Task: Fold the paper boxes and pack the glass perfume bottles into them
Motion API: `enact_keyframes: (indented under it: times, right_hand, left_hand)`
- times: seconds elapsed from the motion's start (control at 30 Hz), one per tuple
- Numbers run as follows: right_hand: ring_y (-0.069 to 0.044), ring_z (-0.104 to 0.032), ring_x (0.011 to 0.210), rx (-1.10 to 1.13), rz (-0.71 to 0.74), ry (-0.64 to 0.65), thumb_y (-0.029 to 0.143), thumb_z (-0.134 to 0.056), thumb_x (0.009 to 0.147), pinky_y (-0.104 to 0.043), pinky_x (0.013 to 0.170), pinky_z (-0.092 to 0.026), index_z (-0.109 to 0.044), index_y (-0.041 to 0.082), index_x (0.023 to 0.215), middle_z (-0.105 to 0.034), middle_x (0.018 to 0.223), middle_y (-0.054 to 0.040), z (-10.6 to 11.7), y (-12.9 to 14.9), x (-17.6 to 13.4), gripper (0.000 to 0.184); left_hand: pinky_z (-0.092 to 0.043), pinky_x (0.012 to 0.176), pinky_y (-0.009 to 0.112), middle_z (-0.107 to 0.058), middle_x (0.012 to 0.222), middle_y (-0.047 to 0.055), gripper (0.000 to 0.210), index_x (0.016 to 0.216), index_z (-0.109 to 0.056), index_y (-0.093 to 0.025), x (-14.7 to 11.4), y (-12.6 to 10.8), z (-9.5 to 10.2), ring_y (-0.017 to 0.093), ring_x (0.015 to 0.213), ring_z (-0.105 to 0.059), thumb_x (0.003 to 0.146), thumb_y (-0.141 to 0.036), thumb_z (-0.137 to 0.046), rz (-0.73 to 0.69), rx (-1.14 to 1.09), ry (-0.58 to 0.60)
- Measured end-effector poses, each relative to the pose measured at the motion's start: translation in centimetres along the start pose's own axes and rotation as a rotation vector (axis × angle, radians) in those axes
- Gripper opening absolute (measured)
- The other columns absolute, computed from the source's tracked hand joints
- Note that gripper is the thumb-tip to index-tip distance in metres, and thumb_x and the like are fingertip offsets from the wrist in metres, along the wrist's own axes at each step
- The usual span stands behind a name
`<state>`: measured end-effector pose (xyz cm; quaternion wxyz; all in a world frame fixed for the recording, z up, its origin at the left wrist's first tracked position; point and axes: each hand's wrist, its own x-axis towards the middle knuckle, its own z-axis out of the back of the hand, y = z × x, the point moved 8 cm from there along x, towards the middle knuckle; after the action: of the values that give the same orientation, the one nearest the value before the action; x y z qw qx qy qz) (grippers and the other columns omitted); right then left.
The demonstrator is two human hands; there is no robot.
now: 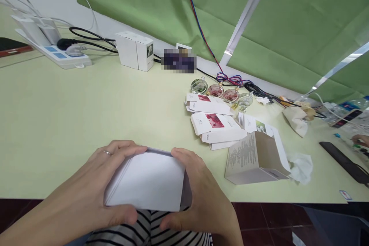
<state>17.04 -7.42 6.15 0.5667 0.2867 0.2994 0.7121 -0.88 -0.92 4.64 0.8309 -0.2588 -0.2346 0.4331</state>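
Note:
A white box is held between my two hands over the table's front edge, its plain white face toward me. My left hand, with a ring on one finger, wraps the box's left side, thumb along the lower edge. From the right, my right hand grips the other side, fingertips on the top edge and thumb below. To the right stands an open empty carton with printed text on one side. Behind it lie flattened white cartons with red flower pictures and one with a white flower picture.
Several round glass bottles lie behind the cartons. White boxes stand at the back, near a power strip with plugs and cables. Crumpled tissue and a black strap-like object lie at right. Another person's hand shows at the right edge.

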Motion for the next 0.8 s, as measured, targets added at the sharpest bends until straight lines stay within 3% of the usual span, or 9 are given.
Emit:
enact_keyframes:
  times: [0.23,0.43,0.5,0.57,0.67,0.8]
  right_hand:
    - [-0.032,-0.046,0.137,0.022,-0.037,0.028,0.054,-0.083,0.062,-0.048,0.111,-0.040,-0.040,0.021,0.146,-0.048,0.149,-0.0129,0.1,-0.4,-0.2,0.100]
    - [-0.032,-0.046,0.136,0.041,-0.013,0.007,0.053,-0.083,0.063,-0.048,0.111,-0.040,-0.041,0.021,0.145,-0.049,0.148,-0.0134,0.0,-0.5,-0.4,0.098]
    - [-0.032,-0.046,0.136,0.049,-0.012,-0.002,0.053,-0.083,0.062,-0.047,0.112,-0.040,-0.041,0.021,0.145,-0.049,0.148,-0.0134,0.0,-0.5,-0.5,0.098]
    - [-0.031,-0.046,0.136,0.063,-0.021,-0.012,0.054,-0.083,0.063,-0.047,0.112,-0.040,-0.042,0.021,0.144,-0.049,0.148,-0.0137,0.1,-0.6,-0.5,0.097]
    - [-0.030,-0.047,0.135,0.086,-0.011,-0.040,0.054,-0.081,0.065,-0.046,0.111,-0.041,-0.042,0.021,0.142,-0.051,0.146,-0.0138,0.2,-0.5,-0.6,0.093]
    - [-0.029,-0.045,0.136,0.137,0.082,-0.085,0.054,-0.080,0.069,-0.044,0.112,-0.040,-0.041,0.021,0.141,-0.050,0.144,-0.0137,0.5,-0.2,-0.6,0.088]
  left_hand:
    - [-0.036,0.101,0.052,-0.040,0.133,0.005,0.095,0.135,-0.039,-0.039,-0.3,0.0,0.0,0.036,0.117,-0.046,0.059,-0.097,-0.040,0.058,0.014,-0.012]
    - [-0.039,0.100,0.051,-0.041,0.133,0.005,0.100,0.135,-0.045,-0.042,-0.2,0.9,-0.2,0.036,0.115,-0.047,0.052,-0.097,-0.048,0.056,0.049,0.030]
    - [-0.039,0.101,0.050,-0.041,0.136,0.004,0.097,0.134,-0.045,-0.042,-0.1,0.9,-0.3,0.036,0.118,-0.047,0.050,-0.085,-0.066,0.013,0.070,0.055]
    - [-0.039,0.102,0.048,-0.044,0.137,0.003,0.095,0.133,-0.042,-0.042,0.0,0.5,-0.3,0.035,0.122,-0.045,0.049,-0.063,-0.081,-0.026,0.089,0.071]
    - [-0.039,0.103,0.046,-0.049,0.132,0.000,0.091,0.131,-0.038,-0.040,0.0,0.0,-0.1,0.032,0.124,-0.044,0.052,-0.037,-0.082,-0.018,0.076,0.053]
    - [-0.042,0.101,0.044,-0.046,0.131,0.001,0.089,0.132,-0.035,-0.039,-0.2,-0.8,0.0,0.029,0.121,-0.047,0.055,-0.032,-0.079,-0.027,0.037,0.003]
